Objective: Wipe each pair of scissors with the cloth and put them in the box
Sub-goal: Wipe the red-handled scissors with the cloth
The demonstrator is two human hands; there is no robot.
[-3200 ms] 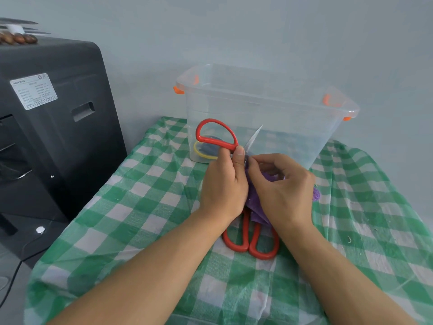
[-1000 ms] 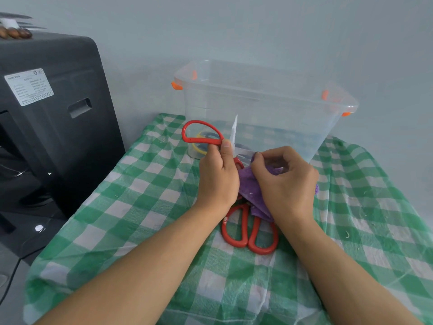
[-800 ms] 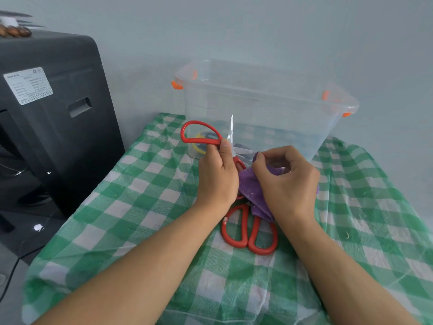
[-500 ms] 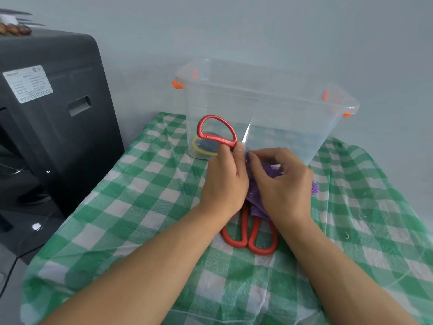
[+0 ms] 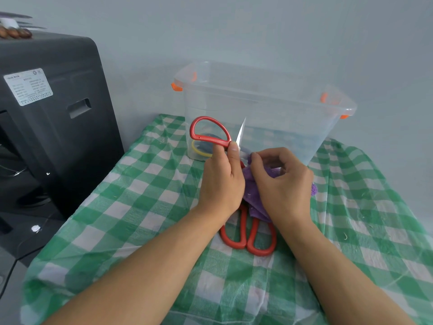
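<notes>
Green-checked tablecloth (image 5: 131, 207) below, my left hand (image 5: 221, 181) grips the stiff, sharp red-handled scissors (image 5: 209, 134) by the handle, safest there, while my right hand (image 5: 281, 186) pinches the soft purple cloth (image 5: 251, 195).

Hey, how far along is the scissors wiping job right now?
Done: something yellow-handled, apparently scissors, already lies in the box. In hand: the left hand holds open red scissors, blade up, while the right hand pinches the purple cloth beside them. Left: finish this wipe, box this pair, then wipe and box the second red pair on the tablecloth.
</notes>
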